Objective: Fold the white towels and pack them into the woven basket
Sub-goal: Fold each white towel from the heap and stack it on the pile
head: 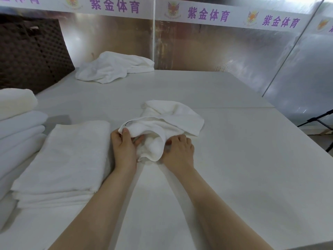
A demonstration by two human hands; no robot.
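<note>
Table (234, 159): basket (30, 53), contents unseen.

- A white desk (234, 159) fills the middle and lower view.
- Shiny silver wall panels (207, 47) stand behind it, from 11 to 2 o'clock.
- A white banner (207, 15) with purple characters and emblems runs along the top, at 12 o'clock.
- Black tripod legs (319, 121) show at 3 o'clock, beside the desk's right edge.
</note>
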